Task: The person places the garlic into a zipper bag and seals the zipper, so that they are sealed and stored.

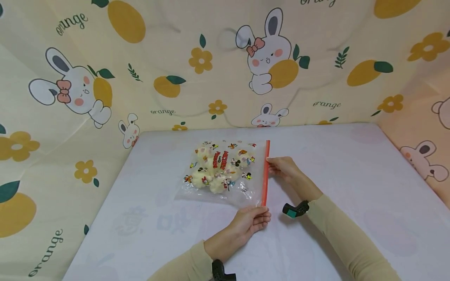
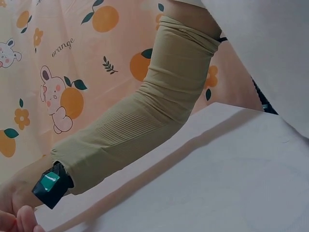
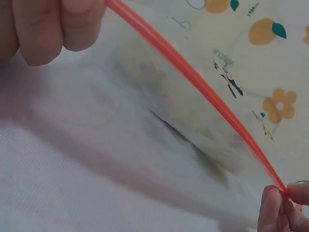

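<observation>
A clear zip bag (image 1: pixel 190 193) with printed cartoon figures has a red closure strip (image 1: pixel 265 171) along its right edge. Several pale, lumpy round pieces (image 1: pixel 218 183) show through the plastic; their kind cannot be told. At the strip's near end, my left hand (image 1: pixel 247 226) pinches the bag's corner between thumb and fingers. My right hand (image 1: pixel 286 168) pinches the strip closer to its far end. In the right wrist view the red strip (image 3: pixel 193 79) runs taut between two hands, raised off the table, and the bag's body behind it is blurred.
A white-covered table (image 1: pixel 147 249) lies under the bag. Behind it hangs a curtain (image 1: pixel 225 50) printed with rabbits and oranges. Each wrist carries a small black camera, the right one (image 1: pixel 295 209) just above the tabletop. In the left wrist view a beige sleeve (image 2: pixel 130 121) crosses the picture.
</observation>
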`<state>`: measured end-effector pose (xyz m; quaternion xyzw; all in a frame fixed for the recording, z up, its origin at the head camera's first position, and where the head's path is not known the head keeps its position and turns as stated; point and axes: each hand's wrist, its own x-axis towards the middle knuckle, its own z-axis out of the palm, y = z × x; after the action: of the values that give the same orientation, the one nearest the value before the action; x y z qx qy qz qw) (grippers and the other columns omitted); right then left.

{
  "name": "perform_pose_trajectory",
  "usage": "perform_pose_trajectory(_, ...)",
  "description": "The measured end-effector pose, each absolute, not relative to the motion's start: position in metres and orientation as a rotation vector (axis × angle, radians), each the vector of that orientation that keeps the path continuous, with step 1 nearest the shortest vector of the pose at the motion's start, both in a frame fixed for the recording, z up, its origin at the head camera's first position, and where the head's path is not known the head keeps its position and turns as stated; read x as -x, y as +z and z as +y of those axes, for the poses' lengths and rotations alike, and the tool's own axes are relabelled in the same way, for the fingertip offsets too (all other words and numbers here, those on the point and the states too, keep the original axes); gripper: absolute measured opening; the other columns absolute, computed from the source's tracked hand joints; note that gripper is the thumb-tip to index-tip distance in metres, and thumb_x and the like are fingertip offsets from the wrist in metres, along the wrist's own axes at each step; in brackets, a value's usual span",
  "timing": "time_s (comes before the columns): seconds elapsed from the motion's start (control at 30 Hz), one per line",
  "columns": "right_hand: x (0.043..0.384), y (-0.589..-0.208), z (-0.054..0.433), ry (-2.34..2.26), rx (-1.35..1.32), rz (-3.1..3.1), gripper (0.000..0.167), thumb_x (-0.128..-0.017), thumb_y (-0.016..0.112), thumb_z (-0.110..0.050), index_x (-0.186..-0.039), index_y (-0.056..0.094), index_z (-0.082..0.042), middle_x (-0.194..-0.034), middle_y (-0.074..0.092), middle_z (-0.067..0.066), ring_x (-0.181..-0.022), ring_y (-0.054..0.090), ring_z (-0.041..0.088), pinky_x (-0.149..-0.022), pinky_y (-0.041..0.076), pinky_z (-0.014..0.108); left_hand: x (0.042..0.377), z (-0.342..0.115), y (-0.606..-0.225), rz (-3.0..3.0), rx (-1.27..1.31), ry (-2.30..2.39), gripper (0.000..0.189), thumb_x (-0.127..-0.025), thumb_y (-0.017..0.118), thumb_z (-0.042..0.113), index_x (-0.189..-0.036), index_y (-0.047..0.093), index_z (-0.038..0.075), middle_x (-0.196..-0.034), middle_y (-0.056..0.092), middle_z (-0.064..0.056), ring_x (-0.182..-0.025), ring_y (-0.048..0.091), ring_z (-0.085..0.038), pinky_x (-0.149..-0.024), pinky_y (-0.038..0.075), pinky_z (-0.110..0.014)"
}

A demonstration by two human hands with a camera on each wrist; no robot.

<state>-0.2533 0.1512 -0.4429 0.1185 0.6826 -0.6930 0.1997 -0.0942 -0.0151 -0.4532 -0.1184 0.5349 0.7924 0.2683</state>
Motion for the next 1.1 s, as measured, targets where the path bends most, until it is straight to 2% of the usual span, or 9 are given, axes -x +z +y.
perform_pose_trajectory(0.3, 0.256, -0.444, 0.15, -1.931, -0.33, 1.925, 0.013, -0.095, 0.059, -0.016, -0.085, 0.061, -0.008, -0.063, 0.061, -0.007, -0.056, 0.058, 0.002, -0.057, 0.054, 0.014, 0.095, -0.016, -0.455, 1.43, 0.333, 2.135, 0.025, -0.095, 0.057, 0.014, -0.11, 0.064, -0.004, -0.073, 0.066, 0.007, -0.068, 0.063, -0.001, -0.064, 0.052, -0.012)
perform_pose_trajectory(0.4, 0.257, -0.444, 0.149, -1.908, -0.344, 1.942, 0.013, -0.095, 0.059, -0.018, -0.092, 0.06, -0.006, -0.064, 0.061, -0.008, -0.057, 0.057, 0.003, -0.058, 0.054, 0.014, 0.095, -0.017, -0.456, 1.425, 0.337, 2.13, 0.027, -0.095, 0.058, 0.015, -0.112, 0.063, -0.005, -0.073, 0.067, 0.007, -0.069, 0.063, -0.002, -0.065, 0.053, -0.013)
perform_pose_trajectory(0.6, 0.261, -0.444, 0.149, -1.877, -0.37, 1.98, 0.022, -0.096, 0.058, -0.02, -0.106, 0.057, -0.001, -0.067, 0.06, -0.008, -0.059, 0.057, 0.003, -0.06, 0.053, 0.013, 0.095, -0.018, -0.455, 1.432, 0.332, 2.124, 0.03, -0.096, 0.057, 0.015, -0.115, 0.061, -0.008, -0.073, 0.066, 0.007, -0.069, 0.063, -0.002, -0.066, 0.053, -0.013)
perform_pose_trajectory(0.83, 0.267, -0.442, 0.15, -1.853, -0.384, 1.994, 0.025, -0.096, 0.058, -0.022, -0.109, 0.057, -0.001, -0.067, 0.061, -0.009, -0.06, 0.058, 0.003, -0.062, 0.055, 0.014, 0.096, -0.018, -0.454, 1.428, 0.338, 2.124, 0.028, -0.095, 0.057, 0.014, -0.114, 0.062, -0.006, -0.073, 0.067, 0.006, -0.07, 0.063, -0.002, -0.066, 0.053, -0.013)
perform_pose_trajectory(1.1, 0.269, -0.44, 0.151, -1.803, -0.386, 2.017, 0.037, -0.097, 0.057, -0.027, -0.121, 0.054, 0.001, -0.071, 0.061, -0.008, -0.063, 0.059, 0.004, -0.066, 0.055, 0.014, 0.096, -0.017, -0.454, 1.433, 0.339, 2.124, 0.026, -0.095, 0.058, 0.014, -0.111, 0.063, -0.005, -0.074, 0.067, 0.006, -0.07, 0.064, -0.003, -0.067, 0.054, -0.013)
